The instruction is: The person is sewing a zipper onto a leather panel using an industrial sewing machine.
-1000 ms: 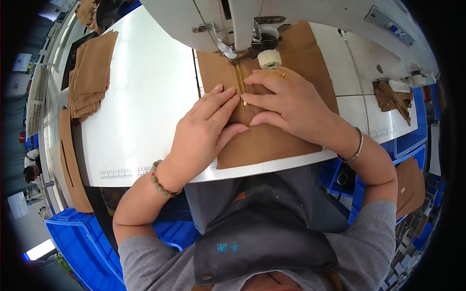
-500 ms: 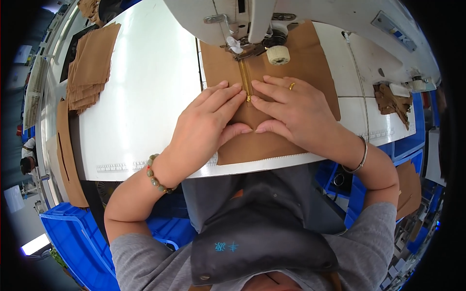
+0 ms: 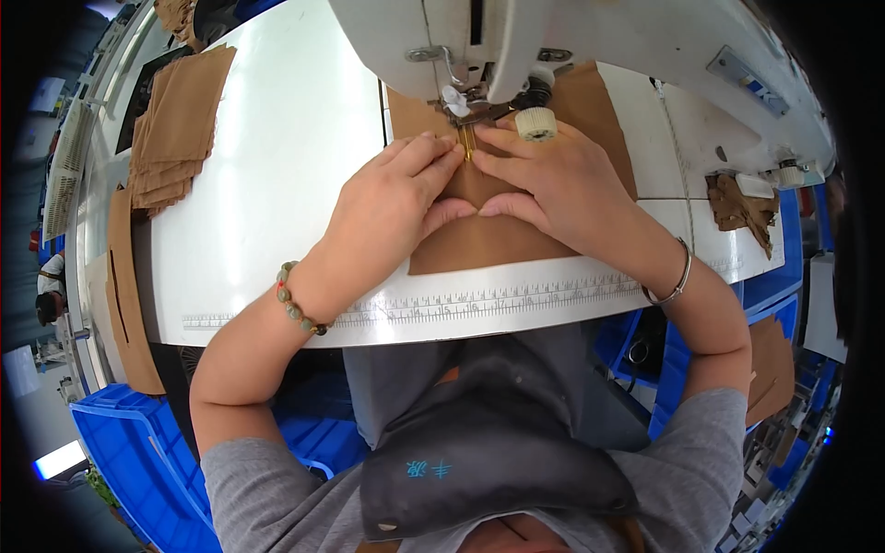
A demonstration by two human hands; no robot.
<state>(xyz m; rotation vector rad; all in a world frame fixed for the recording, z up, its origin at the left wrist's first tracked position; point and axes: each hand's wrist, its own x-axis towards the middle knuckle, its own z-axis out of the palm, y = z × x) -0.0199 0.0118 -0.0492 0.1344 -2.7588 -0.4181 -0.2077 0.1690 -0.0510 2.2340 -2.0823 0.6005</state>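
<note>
Brown cloth point(image 3: 498, 247), 1 pc: lying flat on white table point(image 3: 267, 194), reaching under sewing machine point(image 3: 608, 55) head. Zip point(image 3: 467, 143), gold-col., set in cloth: long axis running away from person, far end pointing to machine. L hand point(image 3: 392, 198) & R hand point(image 3: 572, 180): resting palm-down, one each side of zip, fingers extended, pressing cloth; thumb tips almost meeting nearer person. Table: bearing ruler marks point(image 3: 475, 302) along near edge, cloth stack point(image 3: 189, 115) at L end. Rm: blue bin point(image 3: 138, 452) standing lower L.

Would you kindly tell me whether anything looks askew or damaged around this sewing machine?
No damage is visible on the brown panel; only the crumpled brown material at right looks untidy, bunched unlike the layered stack at left.
</note>
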